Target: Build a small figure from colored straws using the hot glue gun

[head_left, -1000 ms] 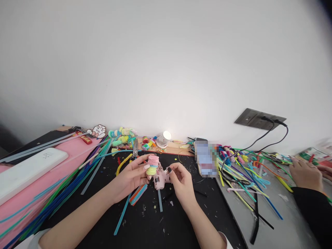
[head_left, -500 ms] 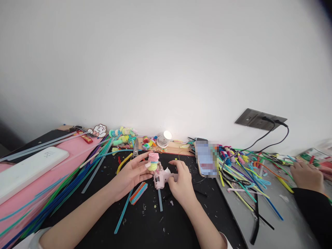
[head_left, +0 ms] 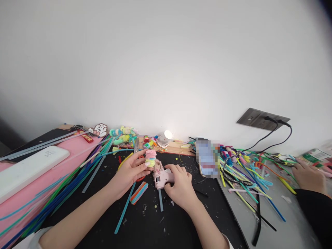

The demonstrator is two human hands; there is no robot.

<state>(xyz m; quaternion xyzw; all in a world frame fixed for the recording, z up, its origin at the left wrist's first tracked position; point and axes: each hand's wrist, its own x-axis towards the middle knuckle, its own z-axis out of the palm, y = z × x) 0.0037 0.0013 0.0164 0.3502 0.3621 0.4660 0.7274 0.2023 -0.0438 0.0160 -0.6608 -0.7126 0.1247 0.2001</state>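
Note:
My left hand (head_left: 131, 173) pinches a short fuzzy pipe-cleaner roll (head_left: 150, 158), banded pink, blue and yellow, between thumb and fingers. Just right of it lies a pale pink glue gun (head_left: 160, 178) with smudged residue around its nozzle, which points away from me toward the roll. A translucent glue stick (head_left: 161, 200) juts from its rear. My right hand (head_left: 181, 186) is closed round the gun's handle, fingers over the top and thumb on the near side. Scissors (head_left: 136, 145) lie partly hidden behind my left hand. An orange-and-blue striped pipe-cleaner bundle (head_left: 139, 193) rests on the black mat.
A white paper cup (head_left: 165, 139) stands by the wall. A phone (head_left: 206, 159) leans right of the mat. Pipe cleaners (head_left: 75, 180) spread across the left, beside a long white box (head_left: 33, 173). More lie at right, near another person's hand (head_left: 308, 176). Cords hang from a wall socket (head_left: 261, 119).
My left hand has drawn the roll slightly left, away from the nozzle. My right hand's raised fingers have come down over the glue gun's handle.

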